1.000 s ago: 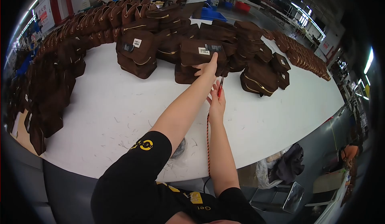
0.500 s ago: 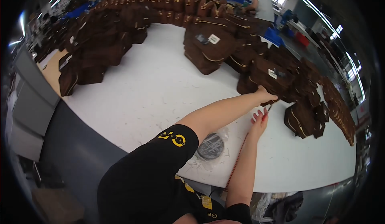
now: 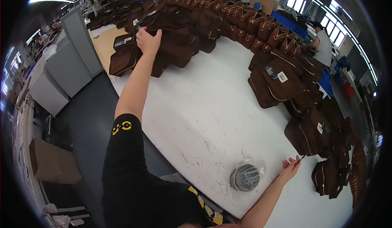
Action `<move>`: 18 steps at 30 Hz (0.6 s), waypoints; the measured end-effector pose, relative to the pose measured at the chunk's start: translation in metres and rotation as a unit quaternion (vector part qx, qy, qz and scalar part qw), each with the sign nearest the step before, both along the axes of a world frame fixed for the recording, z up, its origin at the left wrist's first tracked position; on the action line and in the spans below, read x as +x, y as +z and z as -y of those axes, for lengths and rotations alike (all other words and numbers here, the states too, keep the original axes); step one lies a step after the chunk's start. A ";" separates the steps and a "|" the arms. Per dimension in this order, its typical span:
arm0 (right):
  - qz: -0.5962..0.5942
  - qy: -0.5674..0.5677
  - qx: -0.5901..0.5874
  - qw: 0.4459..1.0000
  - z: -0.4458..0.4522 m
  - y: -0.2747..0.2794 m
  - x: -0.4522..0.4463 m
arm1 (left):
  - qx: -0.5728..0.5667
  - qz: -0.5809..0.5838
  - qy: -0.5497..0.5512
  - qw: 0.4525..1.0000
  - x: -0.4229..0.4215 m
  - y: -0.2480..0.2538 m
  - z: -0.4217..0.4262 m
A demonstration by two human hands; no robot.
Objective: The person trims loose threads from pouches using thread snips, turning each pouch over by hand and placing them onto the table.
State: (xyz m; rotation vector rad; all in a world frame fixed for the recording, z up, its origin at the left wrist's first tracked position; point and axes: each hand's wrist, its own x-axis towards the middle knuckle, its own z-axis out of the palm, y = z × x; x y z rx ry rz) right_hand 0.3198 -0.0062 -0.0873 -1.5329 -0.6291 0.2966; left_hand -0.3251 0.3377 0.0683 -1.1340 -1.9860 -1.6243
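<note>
My left hand [image 3: 148, 41] reaches to the pile of dark brown bags [image 3: 174, 44] at the upper left. Its thumb stands apart from the fingers, whose tips lie over the bags near a white label. Low on the right, my right hand [image 3: 290, 170] is closed around small thread snips [image 3: 301, 158], their dark tip pointing up and right. A red twisted cord [image 3: 261, 196] runs along my right forearm. Just beyond the snips sits a brown bag [image 3: 308, 132] with a gold zip and white label.
Thread scraps lie across the white table [image 3: 196, 105]. A dark round object in clear plastic [image 3: 245, 177] rests near the front edge. Rows of brown bags with gold rings [image 3: 249, 19] curve along the back. At the upper right, another person [image 3: 322, 46] is at work. Grey cabinets [image 3: 67, 70] stand left.
My left hand has left the bag on the right and swung over to the left pile. The right hand still holds the snips. The view has turned left.
</note>
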 end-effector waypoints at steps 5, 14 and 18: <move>0.035 0.016 -0.014 0.999 -0.005 -0.002 -0.008 | -0.322 0.047 -0.155 0.933 -0.053 -0.002 -0.014; 0.063 0.029 -0.039 0.997 0.000 0.001 -0.018 | -0.321 0.071 -0.353 0.876 0.040 -0.058 0.001; 0.076 0.046 -0.046 0.995 0.000 0.001 -0.013 | -0.310 0.055 -0.421 0.851 0.088 -0.047 0.063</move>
